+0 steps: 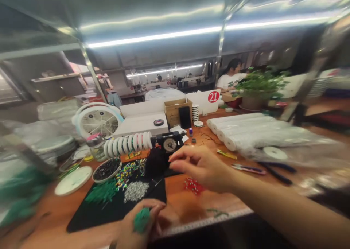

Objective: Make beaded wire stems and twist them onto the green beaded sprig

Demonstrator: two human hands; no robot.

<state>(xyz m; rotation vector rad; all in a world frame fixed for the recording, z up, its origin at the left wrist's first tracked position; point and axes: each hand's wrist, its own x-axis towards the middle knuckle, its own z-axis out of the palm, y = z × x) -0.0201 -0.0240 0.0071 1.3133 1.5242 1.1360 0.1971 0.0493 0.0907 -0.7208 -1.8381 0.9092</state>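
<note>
My left hand (143, 221) is low in the view, over the table's front edge, with its fingers curled round a green bundle (141, 220). Above and to the right, my right hand (199, 165) hovers over red pieces (193, 185), thumb and fingertips pinched; what lies between them, if anything, is too small to name. On a black mat (95, 216) are green pieces (102, 191), silvery pieces (136, 191) and multicoloured beads (126, 174). Behind the hands stands a black device with a round dial (169, 144) and a row of white spools (128, 144).
A dish of black pieces (106, 170) and a white lid (73, 180) lie left. Pliers (277, 170), a yellow cutter (226, 154) and wrapped white rolls (240, 128) are right. A person (228, 77) sits behind, near a plant (257, 85).
</note>
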